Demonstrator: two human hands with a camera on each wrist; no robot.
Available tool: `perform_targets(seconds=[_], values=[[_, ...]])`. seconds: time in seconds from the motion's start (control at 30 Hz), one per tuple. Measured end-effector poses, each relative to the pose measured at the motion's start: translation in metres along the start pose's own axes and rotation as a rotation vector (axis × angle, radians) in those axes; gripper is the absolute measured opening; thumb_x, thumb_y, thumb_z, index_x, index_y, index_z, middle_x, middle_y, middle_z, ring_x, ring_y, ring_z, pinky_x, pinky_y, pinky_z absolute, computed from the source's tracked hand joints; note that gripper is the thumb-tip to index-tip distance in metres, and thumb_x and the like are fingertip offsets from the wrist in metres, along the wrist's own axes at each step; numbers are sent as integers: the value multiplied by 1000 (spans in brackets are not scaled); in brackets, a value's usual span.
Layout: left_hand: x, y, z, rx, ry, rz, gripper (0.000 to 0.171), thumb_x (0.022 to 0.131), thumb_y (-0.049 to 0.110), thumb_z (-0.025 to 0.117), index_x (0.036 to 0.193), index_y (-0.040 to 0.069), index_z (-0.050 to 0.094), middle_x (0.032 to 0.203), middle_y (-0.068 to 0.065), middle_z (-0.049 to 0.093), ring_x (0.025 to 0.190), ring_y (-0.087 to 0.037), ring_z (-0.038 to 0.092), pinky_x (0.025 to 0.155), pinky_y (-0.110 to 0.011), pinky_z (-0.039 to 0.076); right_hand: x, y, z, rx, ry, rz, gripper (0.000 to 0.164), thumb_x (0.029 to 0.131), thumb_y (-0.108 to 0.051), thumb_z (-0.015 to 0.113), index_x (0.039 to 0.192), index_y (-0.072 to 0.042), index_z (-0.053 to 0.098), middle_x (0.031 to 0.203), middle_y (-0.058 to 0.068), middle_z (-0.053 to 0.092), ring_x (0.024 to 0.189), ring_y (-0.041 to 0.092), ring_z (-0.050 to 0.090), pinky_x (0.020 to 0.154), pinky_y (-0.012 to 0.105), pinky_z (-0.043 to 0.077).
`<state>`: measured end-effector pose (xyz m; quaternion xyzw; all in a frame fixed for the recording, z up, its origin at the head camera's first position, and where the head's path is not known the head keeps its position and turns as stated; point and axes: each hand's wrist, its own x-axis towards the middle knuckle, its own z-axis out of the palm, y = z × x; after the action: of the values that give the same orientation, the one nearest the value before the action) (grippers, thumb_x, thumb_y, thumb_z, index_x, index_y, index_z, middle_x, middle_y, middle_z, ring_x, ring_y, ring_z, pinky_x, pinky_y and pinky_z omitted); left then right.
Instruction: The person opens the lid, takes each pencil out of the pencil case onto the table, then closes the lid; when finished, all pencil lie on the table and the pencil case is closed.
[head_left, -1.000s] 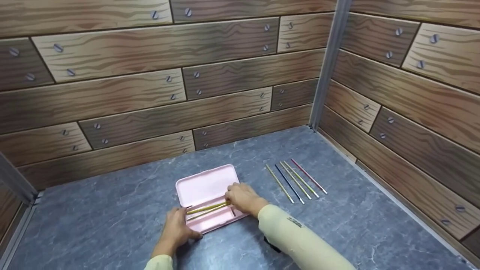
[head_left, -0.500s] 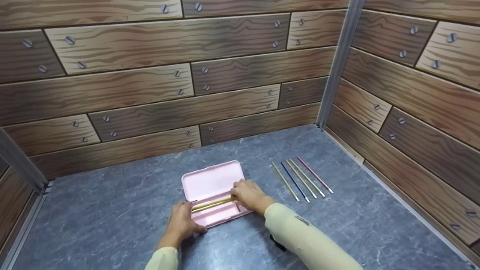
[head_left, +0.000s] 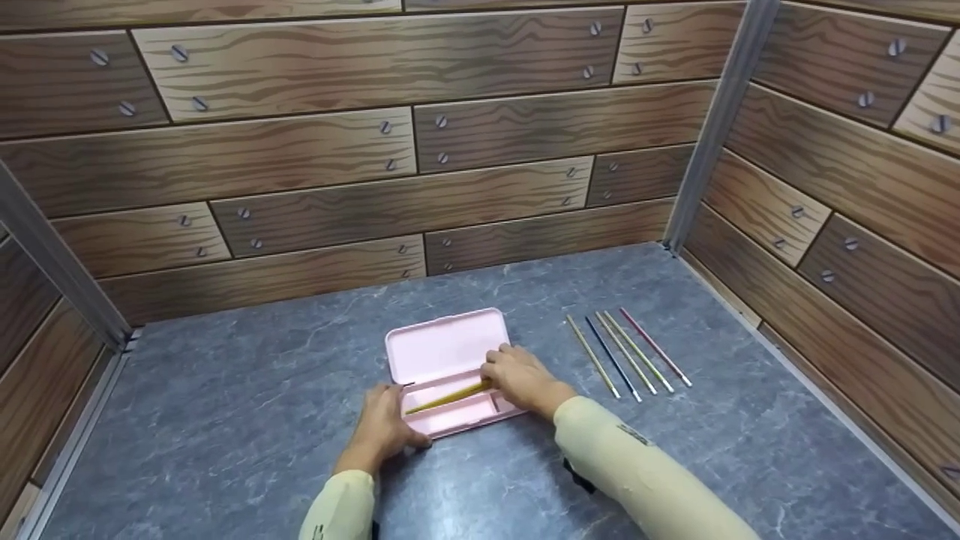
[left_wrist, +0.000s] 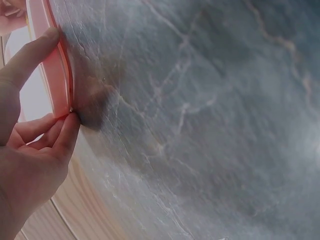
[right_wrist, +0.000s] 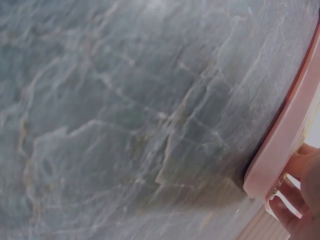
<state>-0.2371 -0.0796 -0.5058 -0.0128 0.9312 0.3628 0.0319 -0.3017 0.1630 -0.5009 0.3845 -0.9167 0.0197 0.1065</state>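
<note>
A pink pencil case [head_left: 447, 348] lies on the table with its lid folded back. My left hand [head_left: 379, 426] grips its left end; in the left wrist view, the thumb [left_wrist: 42, 44] presses along the front side of the case [left_wrist: 59, 80] and the fingertips hold the corner. A yellow pencil [head_left: 447, 398] lies slanted in the long rear compartment. Over the case's right end, my right hand [head_left: 522, 380] has curled fingers at the pencil's right end, which they hide. In the right wrist view, these fingers [right_wrist: 283, 212] reach in over the case wall [right_wrist: 277, 150].
To the right of the case, several pencils lie side by side on the marbled table [head_left: 247, 390], among them a dark blue pencil [head_left: 612, 358] and a red pencil [head_left: 655, 347]. Wood-patterned walls [head_left: 315, 184] stand behind and at both sides.
The two pencils that showed apart in the case now show as one slanted line, its left end lower. Both hands stay at the case; the head view has shifted.
</note>
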Motion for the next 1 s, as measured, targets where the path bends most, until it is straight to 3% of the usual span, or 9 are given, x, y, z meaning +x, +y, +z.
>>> perform_targets(seconds=[0.23, 0.33, 0.53, 0.77, 0.9, 1.0], values=[[-2, -5, 3, -3, 3, 13, 87, 54, 14, 99, 130, -4, 61, 128, -23, 57, 121, -38, 54, 108, -52, 46, 3, 0, 2, 63, -54, 41, 5, 89, -14, 72, 86, -14, 76, 83, 2, 62, 76, 20, 53, 66, 33, 44], [-3, -9, 2, -5, 15, 22, 87, 53, 14, 99, 129, -5, 61, 126, -23, 58, 120, -38, 54, 107, -52, 46, 6, 0, 2, 80, -31, 22, 4, 87, -12, 74, 86, -15, 77, 81, 1, 63, 75, 20, 53, 64, 33, 44], [-4, -11, -1, -11, 32, 13, 87, 53, 13, 99, 130, -5, 61, 127, -24, 58, 120, -39, 54, 108, -53, 46, 5, 12, -6, 135, 115, -66, 8, 85, -9, 75, 91, -13, 78, 87, 3, 66, 82, 22, 59, 72, 36, 51], [0, -7, 1, -8, 50, 65, 86, 49, 13, 100, 124, -7, 63, 123, -23, 59, 119, -40, 55, 106, -52, 47, -14, 54, -23, 209, 359, -103, 16, 79, 4, 76, 92, -5, 76, 89, 10, 68, 85, 28, 63, 74, 42, 54], [3, -4, 0, 19, 41, 46, 87, 50, 15, 100, 125, -7, 63, 126, -23, 59, 123, -40, 54, 108, -51, 47, -33, 84, -32, 186, 488, -65, 21, 74, 9, 78, 91, -2, 75, 86, 11, 67, 80, 28, 62, 69, 42, 54], [5, -3, -1, 27, 35, 31, 88, 50, 16, 101, 126, -6, 63, 128, -22, 59, 124, -39, 53, 108, -50, 47, -51, 106, -39, 171, 496, 36, 19, 76, 8, 77, 92, -1, 74, 85, 12, 65, 79, 29, 62, 69, 43, 54]])
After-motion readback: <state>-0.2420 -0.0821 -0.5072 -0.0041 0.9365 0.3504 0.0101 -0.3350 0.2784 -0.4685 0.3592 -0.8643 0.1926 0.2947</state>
